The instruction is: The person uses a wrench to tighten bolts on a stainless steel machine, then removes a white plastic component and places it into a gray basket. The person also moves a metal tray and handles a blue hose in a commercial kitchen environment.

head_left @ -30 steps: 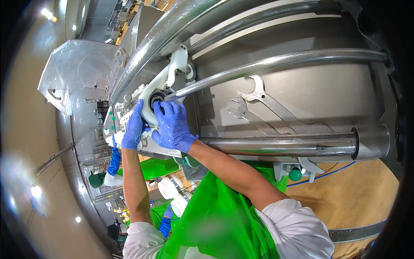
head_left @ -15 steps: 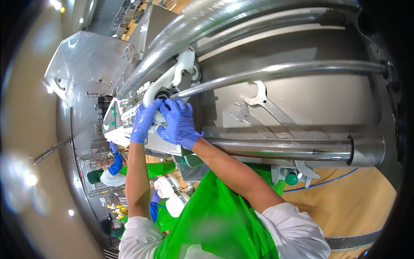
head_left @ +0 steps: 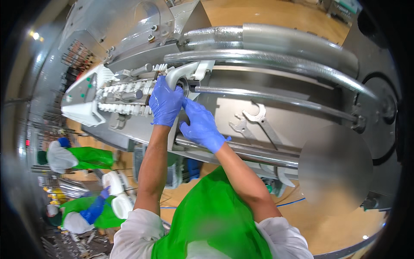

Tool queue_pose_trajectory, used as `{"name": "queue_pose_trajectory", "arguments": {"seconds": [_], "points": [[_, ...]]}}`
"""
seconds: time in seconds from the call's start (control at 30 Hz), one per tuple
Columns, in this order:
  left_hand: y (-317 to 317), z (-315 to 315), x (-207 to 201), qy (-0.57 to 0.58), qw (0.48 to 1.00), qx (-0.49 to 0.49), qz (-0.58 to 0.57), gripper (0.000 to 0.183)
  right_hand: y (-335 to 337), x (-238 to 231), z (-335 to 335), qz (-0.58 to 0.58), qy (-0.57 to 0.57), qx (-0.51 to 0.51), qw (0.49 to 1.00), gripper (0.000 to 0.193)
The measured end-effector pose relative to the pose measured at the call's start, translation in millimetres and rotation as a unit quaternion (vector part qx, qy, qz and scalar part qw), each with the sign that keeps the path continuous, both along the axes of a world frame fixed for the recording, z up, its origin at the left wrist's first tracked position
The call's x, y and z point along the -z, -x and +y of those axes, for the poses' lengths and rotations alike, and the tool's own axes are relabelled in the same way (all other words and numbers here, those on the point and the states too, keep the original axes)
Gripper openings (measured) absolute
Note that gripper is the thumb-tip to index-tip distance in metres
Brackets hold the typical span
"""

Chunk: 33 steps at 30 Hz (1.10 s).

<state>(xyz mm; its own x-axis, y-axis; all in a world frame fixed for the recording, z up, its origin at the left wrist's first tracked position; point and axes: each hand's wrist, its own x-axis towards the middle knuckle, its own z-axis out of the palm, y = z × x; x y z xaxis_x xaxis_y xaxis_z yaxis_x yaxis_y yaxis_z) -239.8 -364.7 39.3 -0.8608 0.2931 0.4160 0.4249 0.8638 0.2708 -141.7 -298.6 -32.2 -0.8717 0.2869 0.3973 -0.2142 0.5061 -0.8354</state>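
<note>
A white curved plastic machine part [head_left: 188, 70] with a dark round hub [head_left: 183, 85] stands at the end of a thin steel shaft [head_left: 267, 96]. My left hand [head_left: 166, 102], in a wet blue glove, is closed round the part's left side, its thumb side near the hub. Just below the hub, my right hand [head_left: 199, 125] is bent round the part's right edge, its thumb apart from the fingers. The fingertips of both hands are partly hidden. Right of my hands, a large open-end wrench [head_left: 264, 121] and a smaller one [head_left: 241, 128] lie on the steel bed [head_left: 310, 116].
Rows of white rollers [head_left: 125, 96] and a white end piece [head_left: 82, 101] extend left. Thick steel bars [head_left: 276, 58] cross behind; another bar [head_left: 254, 151] runs in front. A clear guard [head_left: 129, 21] stands at back left. Two people in green aprons [head_left: 92, 157] are at lower left.
The view has turned, bringing the roller section into fuller sight. My right hand has slipped down from the hub, slightly apart from my left hand, which stays on the white part.
</note>
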Motion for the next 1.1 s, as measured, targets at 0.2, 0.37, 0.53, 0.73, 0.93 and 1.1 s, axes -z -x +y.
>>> {"name": "queue_pose_trajectory", "arguments": {"seconds": [0.2, 0.37, 0.53, 0.73, 0.93, 1.1], "points": [[-1, -2, 10, -0.062, 0.998, -0.018, -0.004, 0.042, -1, -42, 47, 0.076, -0.242, 0.061, 0.965, 0.042], [-3, -2, 2, -0.048, 0.998, -0.02, -0.022, 0.041, 62, -71, 85, -0.02, -0.365, -0.003, 0.931, 0.064], [-4, -1, 10, -0.065, 0.996, -0.041, 0.036, 0.037, 109, -70, 102, -0.008, -0.365, -0.195, 0.91, 0.079], [-5, 4, 11, -0.056, 0.995, -0.077, -0.015, 0.04, 123, -50, 104, -0.01, -0.352, -0.224, 0.909, 0.065], [-10, 6, -5, -0.032, 0.997, -0.069, -0.027, 0.037, 134, -51, 102, 0.037, -0.453, -0.16, 0.876, 0.058], [-8, 6, -7, -0.027, 0.993, -0.081, -0.078, 0.041, 139, -46, 103, 0.013, -0.472, -0.154, 0.868, 0.066]]}}
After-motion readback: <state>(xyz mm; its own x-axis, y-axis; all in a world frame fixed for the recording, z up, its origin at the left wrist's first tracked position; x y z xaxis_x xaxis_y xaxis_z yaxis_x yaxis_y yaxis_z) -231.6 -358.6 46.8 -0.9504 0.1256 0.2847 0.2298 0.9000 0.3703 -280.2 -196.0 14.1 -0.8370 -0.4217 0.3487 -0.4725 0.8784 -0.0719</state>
